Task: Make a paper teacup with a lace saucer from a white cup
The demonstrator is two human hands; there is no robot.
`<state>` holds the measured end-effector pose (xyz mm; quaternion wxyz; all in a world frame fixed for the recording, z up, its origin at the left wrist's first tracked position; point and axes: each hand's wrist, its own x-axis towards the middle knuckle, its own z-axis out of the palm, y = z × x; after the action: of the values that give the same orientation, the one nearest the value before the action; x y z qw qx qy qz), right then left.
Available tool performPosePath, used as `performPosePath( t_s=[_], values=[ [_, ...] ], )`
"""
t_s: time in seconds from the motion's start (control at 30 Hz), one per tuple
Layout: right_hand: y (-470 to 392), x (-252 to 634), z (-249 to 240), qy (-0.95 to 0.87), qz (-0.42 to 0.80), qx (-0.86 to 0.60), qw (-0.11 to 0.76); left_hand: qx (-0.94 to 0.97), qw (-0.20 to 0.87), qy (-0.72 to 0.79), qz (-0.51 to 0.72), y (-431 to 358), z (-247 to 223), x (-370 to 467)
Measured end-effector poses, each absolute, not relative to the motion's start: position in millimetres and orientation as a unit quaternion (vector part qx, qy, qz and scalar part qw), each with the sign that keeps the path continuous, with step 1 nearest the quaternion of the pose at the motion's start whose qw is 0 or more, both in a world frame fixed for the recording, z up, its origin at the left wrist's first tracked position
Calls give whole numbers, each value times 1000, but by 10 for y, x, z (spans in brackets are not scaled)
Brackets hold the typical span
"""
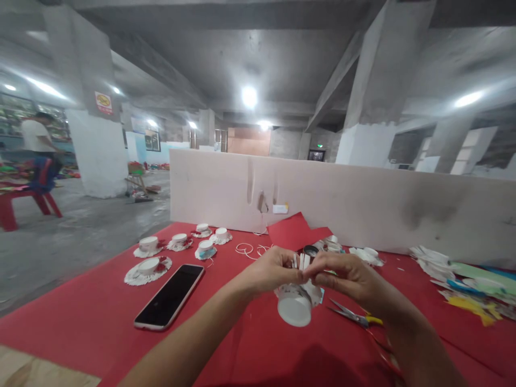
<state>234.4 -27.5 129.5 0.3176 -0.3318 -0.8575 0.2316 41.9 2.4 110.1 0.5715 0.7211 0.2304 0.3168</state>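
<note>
Left hand (282,267) and right hand (336,271) each have their grip clamped on strips (305,261) of the white cup (294,312), over the red counter (242,344); lighter pinching, strip by strip, should avoid tears

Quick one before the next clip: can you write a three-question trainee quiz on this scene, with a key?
1. True or false: the black-screened phone with a pale pink edge lies left of the metal scissors with a yellow handle.

2. The left hand and right hand are pinching:
a) a green sheet
b) narrow white strips above a round white cup base
c) a brown cord

3. How many round white pieces with frilled rims are grouped left of the hands?

Key: 1 true; 2 b; 3 six.
</note>
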Motion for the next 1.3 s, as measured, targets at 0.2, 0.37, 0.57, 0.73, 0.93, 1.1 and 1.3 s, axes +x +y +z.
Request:
performPosePath(
  t_s=[0.2,0.37,0.57,0.73,0.93,1.1,1.3],
  values=[
    [-267,2307,1278,-853,221,-350,319,729,558,239,316,19,1100,412],
    [-290,2284,1279,-851,196,-359,328,732,557,237,312,36,1080,413],
    [-282,2274,1263,-854,163,-352,348,728,568,222,315,72,1048,411],
    [-282,2279,1279,-854,162,-352,347,734,570,202,308,62,1056,400],
    [-240,2312,1261,-855,177,-342,349,731,558,233,317,65,1063,392],
    [-238,2286,1236,-847,181,-352,355,738,551,228,317,96,1045,397],
    [-242,2281,1247,-835,210,-360,359,742,540,228,324,87,1057,395]
  ],
)
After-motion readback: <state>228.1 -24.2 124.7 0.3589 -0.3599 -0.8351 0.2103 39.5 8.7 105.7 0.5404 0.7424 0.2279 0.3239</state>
